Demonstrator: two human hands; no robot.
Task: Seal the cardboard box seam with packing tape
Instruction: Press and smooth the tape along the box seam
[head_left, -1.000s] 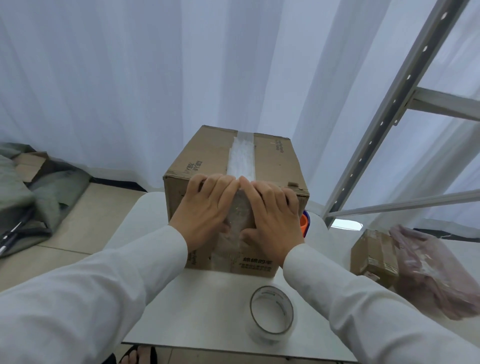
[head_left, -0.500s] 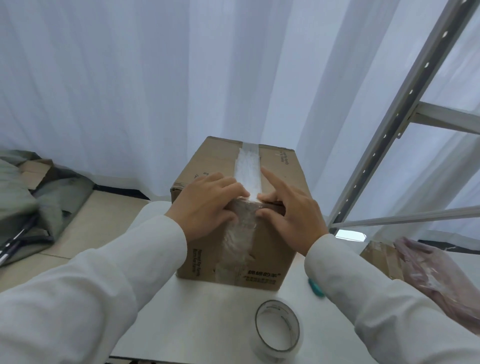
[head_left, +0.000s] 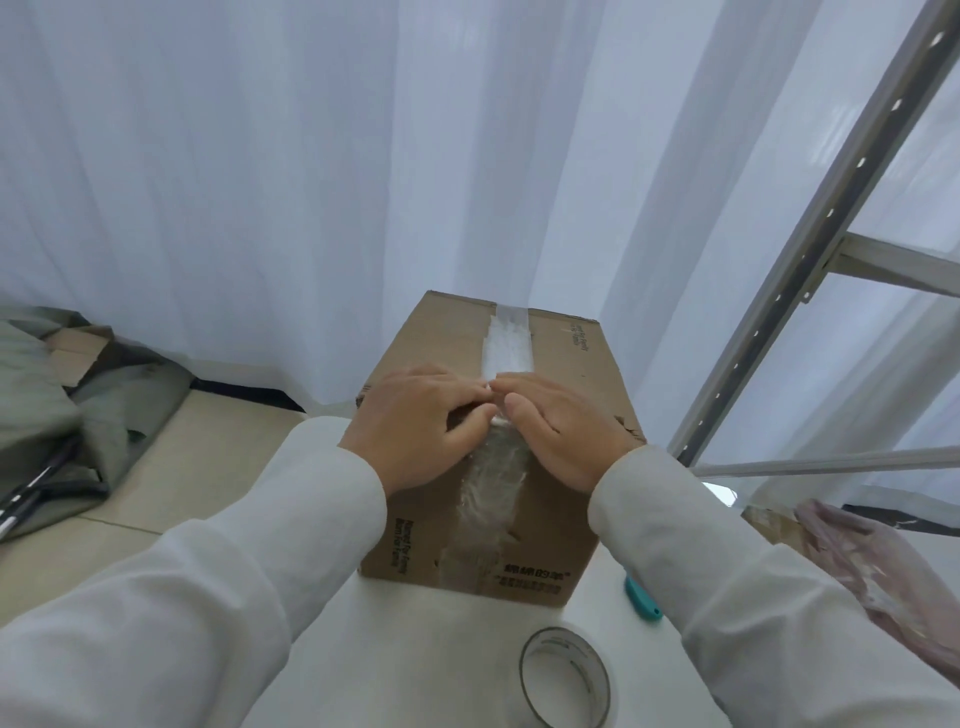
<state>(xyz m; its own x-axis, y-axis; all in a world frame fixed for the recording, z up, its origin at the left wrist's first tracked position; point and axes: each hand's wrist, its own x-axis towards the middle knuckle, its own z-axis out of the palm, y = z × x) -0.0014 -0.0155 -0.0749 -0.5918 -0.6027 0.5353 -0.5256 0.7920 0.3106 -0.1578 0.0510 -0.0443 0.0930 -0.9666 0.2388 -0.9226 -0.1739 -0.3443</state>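
Observation:
A brown cardboard box (head_left: 571, 374) stands on a white table (head_left: 441, 639). A strip of clear packing tape (head_left: 508, 343) runs along its top seam and down the near face. My left hand (head_left: 415, 426) and my right hand (head_left: 561, 431) lie flat on the box's near top edge, on either side of the tape, fingertips meeting over it. Neither hand holds anything. A roll of clear tape (head_left: 563, 675) lies on the table in front of the box.
A teal tool (head_left: 641, 597) lies on the table right of the box. A grey metal shelf frame (head_left: 810, 260) rises at right, with a small box and a pinkish plastic bag (head_left: 883, 566) below it. Grey cloth (head_left: 47, 415) is heaped on the floor at left. White curtains hang behind.
Both hands slid up from the box's near face onto its top edge, pressing the tape. The view shifted, and the teal tool came into sight.

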